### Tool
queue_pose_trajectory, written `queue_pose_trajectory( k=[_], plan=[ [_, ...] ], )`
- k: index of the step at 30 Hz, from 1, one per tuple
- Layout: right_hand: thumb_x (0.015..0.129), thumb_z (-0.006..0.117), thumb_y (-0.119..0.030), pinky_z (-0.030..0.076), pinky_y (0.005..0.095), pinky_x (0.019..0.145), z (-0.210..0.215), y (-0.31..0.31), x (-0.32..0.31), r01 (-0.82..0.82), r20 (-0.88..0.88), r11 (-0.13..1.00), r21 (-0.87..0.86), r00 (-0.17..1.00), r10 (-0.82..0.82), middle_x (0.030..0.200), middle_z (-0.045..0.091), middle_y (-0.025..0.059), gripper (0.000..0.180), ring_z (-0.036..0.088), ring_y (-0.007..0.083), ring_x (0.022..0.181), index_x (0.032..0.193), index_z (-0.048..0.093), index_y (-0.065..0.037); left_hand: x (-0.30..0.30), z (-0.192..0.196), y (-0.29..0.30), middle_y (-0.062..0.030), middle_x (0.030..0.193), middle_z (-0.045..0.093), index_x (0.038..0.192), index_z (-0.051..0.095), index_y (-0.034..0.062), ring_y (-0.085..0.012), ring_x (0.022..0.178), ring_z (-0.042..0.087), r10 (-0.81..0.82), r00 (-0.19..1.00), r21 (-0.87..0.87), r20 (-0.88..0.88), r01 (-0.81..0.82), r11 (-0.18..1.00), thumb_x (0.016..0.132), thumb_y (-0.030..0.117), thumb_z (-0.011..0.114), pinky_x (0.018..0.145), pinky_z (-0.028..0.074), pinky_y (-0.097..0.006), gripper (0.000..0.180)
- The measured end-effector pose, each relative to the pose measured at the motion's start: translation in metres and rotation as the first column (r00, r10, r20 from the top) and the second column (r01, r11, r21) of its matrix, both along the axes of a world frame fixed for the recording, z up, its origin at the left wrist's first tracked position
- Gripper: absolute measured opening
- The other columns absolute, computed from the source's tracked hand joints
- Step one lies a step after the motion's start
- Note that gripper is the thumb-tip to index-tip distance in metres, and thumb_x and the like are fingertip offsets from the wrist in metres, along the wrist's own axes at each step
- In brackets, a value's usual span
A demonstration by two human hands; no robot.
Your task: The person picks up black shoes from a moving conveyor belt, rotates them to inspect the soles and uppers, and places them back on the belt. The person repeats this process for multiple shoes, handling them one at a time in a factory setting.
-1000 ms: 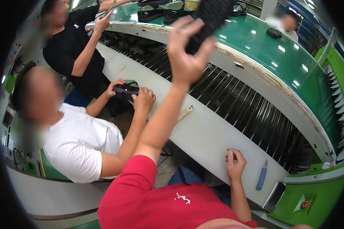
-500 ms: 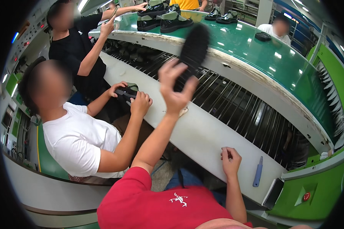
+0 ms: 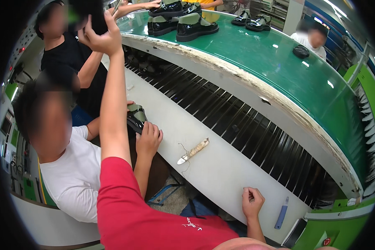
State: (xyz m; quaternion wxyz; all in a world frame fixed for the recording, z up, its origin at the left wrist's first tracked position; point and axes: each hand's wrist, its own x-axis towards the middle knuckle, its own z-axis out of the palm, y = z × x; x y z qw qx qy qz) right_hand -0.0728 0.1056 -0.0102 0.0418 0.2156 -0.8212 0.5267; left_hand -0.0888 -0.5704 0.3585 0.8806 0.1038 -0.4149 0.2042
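My left hand is raised high at the upper left, its fingers wrapped round a black shoe that is dark and partly cut off by the top edge. My right hand rests at the near edge of the white bench, fingers curled in and nothing visible in them. Just right of it lies a slim blue-handled cutter. Farther left on the bench is a short knife-like tool with a cord-wrapped handle and loose string.
Glossy black shoes stand on the green table across from me. Metal rollers run below it. On my left a co-worker in white handles a black-and-green shoe; another in black stands beyond. A green machine is at right.
My left hand has swung up and left with the shoe, away from the bench middle, uncovering the cord-wrapped tool. My right hand stays by the blue cutter, its fingers curled.
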Motion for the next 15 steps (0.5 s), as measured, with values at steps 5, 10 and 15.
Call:
queue_pose_trajectory(
  k=[5, 10, 15],
  plan=[
    [0.100, 0.075, -0.003, 0.048, 0.0241, 0.059, 0.004, -0.001, 0.000, -0.008, 0.004, 1.000, -0.008, 1.000, 0.008, 0.076, 0.071, 0.0061, 0.010, 0.062, 0.0086, 0.065, 0.093, 0.077, 0.003, 0.017, 0.011, -0.092, -0.0237, 0.132, 0.077, 0.136, 0.079, 0.0143, -0.0357, 0.117, 0.077, -0.378, 0.902, 0.973, 0.208, -0.149, 0.178, 0.077, 0.064, 0.088, 0.101, 0.059, -0.047, 0.078],
    [0.102, 0.076, -0.006, 0.048, 0.0244, 0.060, -0.003, 0.002, -0.002, -0.014, -0.003, 0.998, -0.060, 1.000, 0.014, 0.074, 0.071, 0.0049, 0.011, 0.063, 0.0082, 0.065, 0.095, 0.077, 0.003, -0.008, -0.093, -0.053, -0.0197, 0.117, 0.083, 0.118, 0.087, 0.0064, -0.0278, 0.106, 0.080, -0.724, 0.641, 0.953, 0.255, -0.040, 0.300, 0.066, 0.049, 0.102, 0.099, 0.061, -0.043, 0.070],
    [0.105, 0.075, -0.013, 0.051, 0.0257, 0.061, -0.013, 0.011, -0.001, -0.047, 0.033, 0.989, -0.140, 0.998, 0.052, 0.075, 0.072, 0.0044, 0.015, 0.065, 0.0083, 0.065, 0.101, 0.078, 0.002, -0.040, -0.174, 0.138, -0.0094, 0.104, 0.079, 0.114, 0.079, -0.0056, -0.0152, 0.091, 0.072, -0.896, 0.445, 0.799, 0.000, 0.539, 0.268, 0.083, 0.020, 0.099, 0.084, 0.059, -0.030, 0.045]
  ],
)
